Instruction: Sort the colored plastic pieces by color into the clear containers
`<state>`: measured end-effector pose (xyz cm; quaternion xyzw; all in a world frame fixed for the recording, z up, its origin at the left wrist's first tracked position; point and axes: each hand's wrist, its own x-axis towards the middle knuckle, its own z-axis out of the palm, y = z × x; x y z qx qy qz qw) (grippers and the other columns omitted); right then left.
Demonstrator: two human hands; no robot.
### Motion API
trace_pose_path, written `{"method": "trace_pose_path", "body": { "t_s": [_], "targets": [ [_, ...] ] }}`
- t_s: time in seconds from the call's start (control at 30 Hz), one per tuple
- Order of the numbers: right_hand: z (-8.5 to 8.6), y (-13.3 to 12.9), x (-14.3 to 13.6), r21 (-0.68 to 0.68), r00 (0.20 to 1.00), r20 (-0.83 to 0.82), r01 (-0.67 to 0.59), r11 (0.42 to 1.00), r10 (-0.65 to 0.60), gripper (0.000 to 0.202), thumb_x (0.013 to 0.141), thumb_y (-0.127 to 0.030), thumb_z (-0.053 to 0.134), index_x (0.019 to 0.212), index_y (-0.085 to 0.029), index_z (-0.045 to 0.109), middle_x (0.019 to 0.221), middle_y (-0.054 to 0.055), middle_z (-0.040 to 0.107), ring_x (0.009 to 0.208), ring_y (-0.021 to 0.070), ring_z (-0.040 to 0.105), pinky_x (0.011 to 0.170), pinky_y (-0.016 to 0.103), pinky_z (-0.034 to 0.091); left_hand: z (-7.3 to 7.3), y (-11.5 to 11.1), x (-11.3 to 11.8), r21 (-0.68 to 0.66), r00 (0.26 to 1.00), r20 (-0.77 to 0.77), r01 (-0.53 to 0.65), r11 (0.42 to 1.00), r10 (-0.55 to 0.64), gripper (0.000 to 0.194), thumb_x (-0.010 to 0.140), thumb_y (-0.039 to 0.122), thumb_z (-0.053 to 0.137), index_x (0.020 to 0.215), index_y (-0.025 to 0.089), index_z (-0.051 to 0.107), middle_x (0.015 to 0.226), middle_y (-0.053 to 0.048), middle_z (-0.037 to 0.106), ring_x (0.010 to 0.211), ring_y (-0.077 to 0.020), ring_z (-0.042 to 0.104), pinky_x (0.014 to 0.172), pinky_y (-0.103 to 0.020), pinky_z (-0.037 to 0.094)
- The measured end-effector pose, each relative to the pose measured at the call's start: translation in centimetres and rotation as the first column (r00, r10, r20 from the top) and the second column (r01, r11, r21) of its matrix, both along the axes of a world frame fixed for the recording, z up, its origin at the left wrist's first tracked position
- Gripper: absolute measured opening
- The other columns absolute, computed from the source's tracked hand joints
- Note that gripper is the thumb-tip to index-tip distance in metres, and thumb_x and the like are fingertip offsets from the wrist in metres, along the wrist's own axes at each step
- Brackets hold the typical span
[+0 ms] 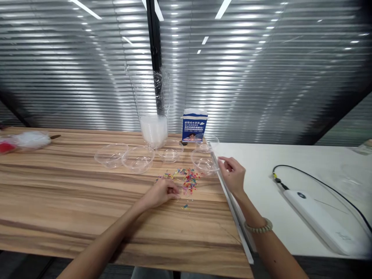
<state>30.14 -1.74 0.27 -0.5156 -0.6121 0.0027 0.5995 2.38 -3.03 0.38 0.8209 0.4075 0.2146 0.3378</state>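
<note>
Head view, left hand: your left hand (162,192) rests on the wooden worktop (72,201) at the near edge of the scatter of coloured beads (186,179); its fingers are bunched together on the pieces, though you cannot tell whether one is pinched.
Head view, right hand: your right hand (232,174) sits beside the nearest clear bowl (205,163), fingers curled with thumb and forefinger close at the rim; whether they grip it is unclear.
Beads, position: loose pile between your hands, just before the bowl.
Beads, axis: short sticks lying flat, pointing every way; the pile has no single long axis, spreading somewhat left to right.
Doing it well: pinch one piece across its short side, lift straight, and steady the bowl so it does not slide.
Around: more clear bowls (138,159), a stack of cups (154,130), a blue carton (194,126), and a white device (322,221) on the white surface.
</note>
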Motion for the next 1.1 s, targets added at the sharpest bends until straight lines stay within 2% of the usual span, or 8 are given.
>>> {"method": "trace_pose_path", "body": {
  "t_s": [0.03, 0.07, 0.13, 0.2, 0.3, 0.57, 0.9, 1.1],
  "targets": [
    [0.5, -0.7, -0.7, -0.025, 0.98, 0.09, -0.177, 0.984, 0.178, 0.022, 0.085, -0.032, 0.056, 0.081, -0.016, 0.071, 0.062, 0.001, 0.056, 0.056, 0.0129, 0.048, 0.056, 0.026, 0.041, 0.0, -0.1, 0.0, 0.03, 0.999, -0.029, -0.037, 0.999, 0.038, 0.005, 0.071, 0.018, 0.067, 0.071, 0.014, 0.07, 0.071, -0.004, 0.068, 0.066, -0.0142, 0.057, 0.06, -0.022, 0.039],
    [0.9, -1.4, -1.4, -0.104, 0.906, 0.174, -0.372, 0.922, 0.385, 0.021, 0.086, -0.03, 0.055, 0.081, -0.017, 0.071, 0.069, 0.003, 0.062, 0.062, 0.0138, 0.053, 0.061, 0.027, 0.044, -0.1, -0.1, 0.0, 0.052, 0.995, -0.05, -0.082, 0.995, 0.084, 0.003, 0.069, 0.016, 0.067, 0.069, 0.014, 0.07, 0.068, -0.003, 0.067, 0.064, -0.0138, 0.056, 0.059, -0.021, 0.037],
    [1.3, -2.6, -2.8, -0.318, 0.681, 0.265, -0.607, 0.729, 0.683, 0.018, 0.087, -0.03, 0.057, 0.085, -0.02, 0.071, 0.08, 0.004, 0.066, 0.078, 0.0162, 0.06, 0.073, 0.029, 0.047, 0.0, 0.1, -0.4, 0.061, 0.987, -0.075, -0.137, 0.989, 0.142, 0.003, 0.066, 0.013, 0.067, 0.067, 0.014, 0.07, 0.064, -0.002, 0.065, 0.061, -0.0132, 0.054, 0.057, -0.021, 0.036],
    [1.1, -3.3, -3.9, -0.499, 0.505, 0.269, -0.655, 0.567, 0.82, 0.015, 0.087, -0.03, 0.06, 0.089, -0.021, 0.072, 0.09, 0.004, 0.066, 0.085, 0.0166, 0.061, 0.077, 0.029, 0.047, 0.0, 0.4, -0.7, 0.034, 0.986, -0.09, -0.139, 0.99, 0.142, 0.004, 0.063, 0.012, 0.067, 0.066, 0.015, 0.07, 0.062, -0.001, 0.064, 0.059, -0.0129, 0.053, 0.056, -0.021, 0.035],
    [0.5, -3.6, -4.8, -0.586, 0.408, 0.231, -0.666, 0.462, 0.883, 0.01, 0.084, -0.025, 0.063, 0.086, -0.021, 0.072, 0.093, 0.004, 0.065, 0.088, 0.016, 0.061, 0.08, 0.028, 0.047, -0.2, 0.5, -0.8, -0.009, 0.988, -0.104, -0.114, 0.993, 0.112, 0.008, 0.062, 0.009, 0.066, 0.065, 0.015, 0.07, 0.06, 0.0, 0.063, 0.057, -0.0125, 0.051, 0.054, -0.022, 0.034],
    [-0.2, -3.5, -5.3, -0.58, 0.455, 0.189, -0.664, 0.473, 0.87, 0.006, 0.084, -0.019, 0.063, 0.085, -0.02, 0.069, 0.09, 0.003, 0.063, 0.087, 0.016, 0.059, 0.08, 0.028, 0.047, -1.3, 0.5, -0.5, 0.067, 0.981, -0.134, -0.131, 0.989, 0.139, 0.017, 0.065, 0.005, 0.057, 0.065, 0.016, 0.07, 0.061, -0.001, 0.064, 0.06, -0.014, 0.053, 0.058, -0.023, 0.035],
    [-1.1, -4.4, -6.5, -0.58, 0.494, 0.28, -0.596, 0.555, 0.823, 0.005, 0.079, -0.015, 0.062, 0.078, -0.02, 0.064, 0.083, 0.002, 0.062, 0.084, 0.0185, 0.055, 0.076, 0.031, 0.045, -1.5, 0.0, -1.0, 0.138, 0.982, -0.188, 0.006, 0.99, 0.021, 0.022, 0.072, 0.003, 0.046, 0.076, 0.016, 0.062, 0.079, -0.005, 0.064, 0.08, -0.0176, 0.055, 0.073, -0.026, 0.04],
    [-1.4, -4.4, -6.5, -0.592, 0.498, 0.269, -0.59, 0.549, 0.825, 0.008, 0.083, -0.016, 0.058, 0.078, -0.02, 0.061, 0.085, 0.002, 0.062, 0.087, 0.019, 0.054, 0.078, 0.032, 0.044, -1.4, -0.1, -0.8, 0.194, 0.99, -0.107, -0.069, 0.979, 0.091, 0.013, 0.08, 0.009, 0.045, 0.082, 0.017, 0.056, 0.089, -0.007, 0.059, 0.087, -0.019, 0.052, 0.08, -0.029, 0.04]
  ]
}}
